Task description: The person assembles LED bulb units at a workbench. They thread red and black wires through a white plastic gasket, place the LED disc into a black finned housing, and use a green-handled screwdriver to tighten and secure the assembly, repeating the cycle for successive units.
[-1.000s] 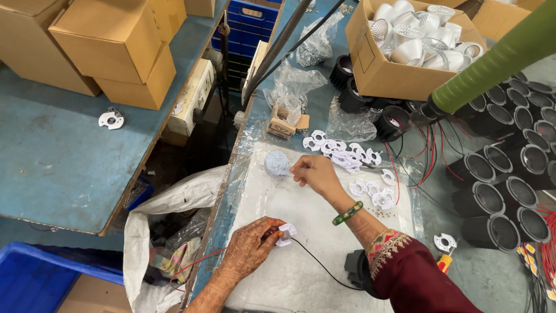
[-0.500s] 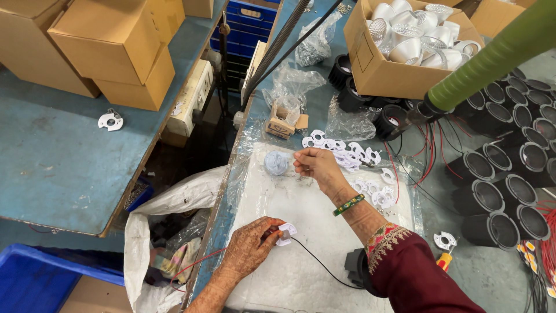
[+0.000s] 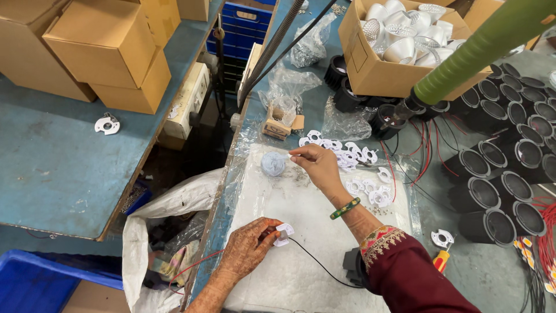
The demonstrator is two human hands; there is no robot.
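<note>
Hands work at centre frame over a white pad. Lower centre, the left hand pinches one small white part, from which one black wire trails right. Above it, the right hand, with one green bangle, has fingertips closed on a tiny white piece beside one pale blue dish. White rings, too many to count, lie right. Three boxes sit upper left.

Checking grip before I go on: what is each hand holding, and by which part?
Left hand pinches a small white wired disc by its edge. Right hand pinches something tiny at its fingertips; too small to tell.
</note>
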